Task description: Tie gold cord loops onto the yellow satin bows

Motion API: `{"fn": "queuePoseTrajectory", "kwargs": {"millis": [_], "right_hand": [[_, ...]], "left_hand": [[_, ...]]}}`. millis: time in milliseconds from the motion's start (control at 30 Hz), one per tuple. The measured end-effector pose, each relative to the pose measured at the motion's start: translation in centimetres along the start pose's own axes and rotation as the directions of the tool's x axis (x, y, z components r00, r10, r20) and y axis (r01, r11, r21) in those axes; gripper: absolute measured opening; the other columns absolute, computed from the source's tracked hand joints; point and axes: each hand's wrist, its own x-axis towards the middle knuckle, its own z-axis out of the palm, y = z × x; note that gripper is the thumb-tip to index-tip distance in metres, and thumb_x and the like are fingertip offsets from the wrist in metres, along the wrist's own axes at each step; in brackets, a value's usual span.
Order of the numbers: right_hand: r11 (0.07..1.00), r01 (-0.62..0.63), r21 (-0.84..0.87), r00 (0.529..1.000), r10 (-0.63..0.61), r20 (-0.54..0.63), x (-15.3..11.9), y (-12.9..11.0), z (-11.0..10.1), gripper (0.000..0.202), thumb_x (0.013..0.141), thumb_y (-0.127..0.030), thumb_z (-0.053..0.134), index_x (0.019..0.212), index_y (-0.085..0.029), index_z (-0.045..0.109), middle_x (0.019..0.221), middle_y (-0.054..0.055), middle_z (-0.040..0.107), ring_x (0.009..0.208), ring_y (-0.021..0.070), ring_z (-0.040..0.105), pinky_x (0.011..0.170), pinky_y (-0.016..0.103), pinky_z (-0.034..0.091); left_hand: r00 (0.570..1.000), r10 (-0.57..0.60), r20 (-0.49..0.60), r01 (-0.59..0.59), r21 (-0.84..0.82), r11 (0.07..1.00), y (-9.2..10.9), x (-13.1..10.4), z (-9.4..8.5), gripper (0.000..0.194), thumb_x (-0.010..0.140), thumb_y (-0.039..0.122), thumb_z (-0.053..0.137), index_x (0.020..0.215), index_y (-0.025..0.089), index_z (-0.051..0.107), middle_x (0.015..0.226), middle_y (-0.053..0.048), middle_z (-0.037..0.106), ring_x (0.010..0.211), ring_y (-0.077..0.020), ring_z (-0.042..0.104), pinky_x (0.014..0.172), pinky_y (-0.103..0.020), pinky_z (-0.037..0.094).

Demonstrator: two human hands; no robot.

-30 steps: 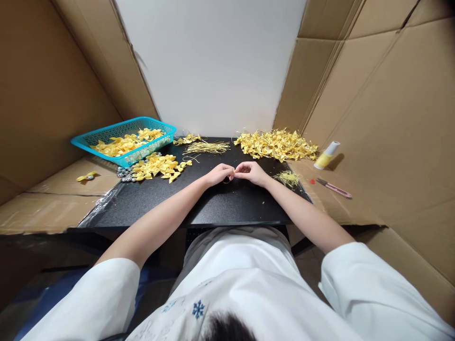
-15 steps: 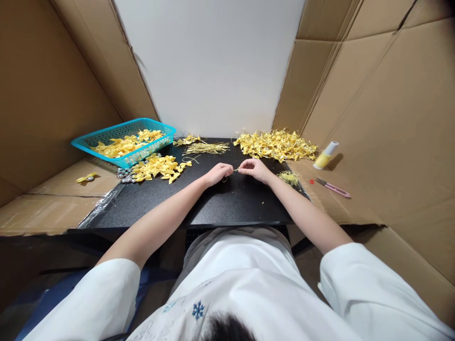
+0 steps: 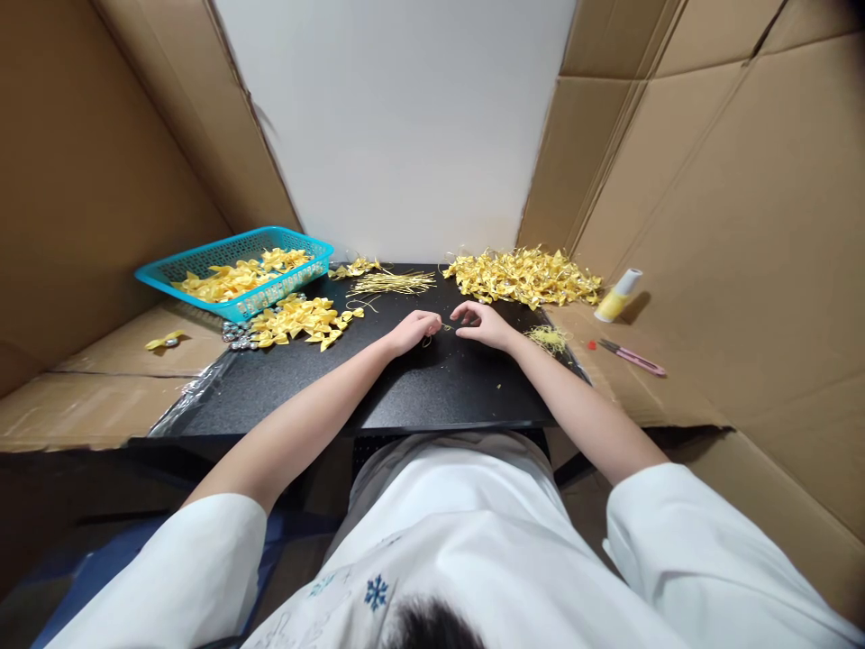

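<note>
My left hand [image 3: 417, 332] is closed in a pinch over the middle of the black table [image 3: 297, 388]. A thin gold cord [image 3: 446, 327] pokes out from its fingertips, and a small loop hangs below; whatever else those fingers cover is hidden. Just to the right, my right hand [image 3: 481, 325] has thumb and fingers apart with nothing between them, close to the cord's end. Behind the hands lies a bundle of gold cords [image 3: 396, 283]. Yellow ribbon bows [image 3: 297, 320] are heaped to the left, and a larger pile of bows with gold cords [image 3: 523, 275] sits at back right.
A turquoise basket [image 3: 233, 242] of yellow bows stands at back left, near silvery pieces [image 3: 238, 335]. One bow [image 3: 164, 341] lies on cardboard. At right are thread scraps [image 3: 549, 339], pink-handled snips [image 3: 633, 358], a red bit [image 3: 592, 344] and a thread spool [image 3: 618, 296]. Cardboard walls flank the table.
My right thumb and fingers have parted and let go of the gold cord. My left hand has stayed almost in place, still pinching.
</note>
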Motion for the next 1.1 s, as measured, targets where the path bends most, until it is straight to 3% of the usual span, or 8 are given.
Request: {"fn": "queuePoseTrajectory", "kwargs": {"millis": [267, 567, 1100], "right_hand": [[0.990, 0.061, -0.127, 0.998, -0.058, 0.023, -0.2, -0.3, 1.3, 0.014, 0.067, -0.023, 0.070, 0.080, -0.017, 0.070, 0.082, 0.003, 0.070, 0.074, 0.0147, 0.057, 0.074, 0.030, 0.046], [0.990, 0.050, -0.129, 0.999, -0.050, 0.010, -0.3, -0.3, 1.8, 0.010, 0.073, -0.025, 0.067, 0.072, -0.016, 0.071, 0.073, 0.003, 0.070, 0.067, 0.0138, 0.059, 0.071, 0.029, 0.047], [0.986, 0.095, -0.137, 0.988, -0.076, 0.137, -0.1, 0.2, 0.4, 0.008, 0.071, -0.025, 0.070, 0.069, -0.017, 0.074, 0.077, 0.004, 0.069, 0.070, 0.0141, 0.059, 0.071, 0.028, 0.047]], "left_hand": [[1.000, -0.002, -0.009, 0.002, 0.022, 1.000, -0.2, 0.1, -0.1, 0.019, 0.061, 0.031, 0.045, 0.048, 0.020, 0.036, 0.052, 0.003, 0.032, 0.055, -0.0118, 0.028, 0.055, -0.027, 0.026], [1.000, 0.005, -0.008, -0.005, 0.006, 1.000, -0.5, 0.2, -0.2, 0.020, 0.063, 0.030, 0.045, 0.048, 0.020, 0.037, 0.052, 0.003, 0.032, 0.055, -0.0112, 0.028, 0.055, -0.027, 0.026], [1.000, 0.016, -0.019, -0.016, -0.009, 1.000, -0.4, 0.1, -0.2, 0.019, 0.063, 0.027, 0.044, 0.047, 0.020, 0.035, 0.052, 0.002, 0.033, 0.055, -0.0118, 0.028, 0.055, -0.028, 0.027]]}}
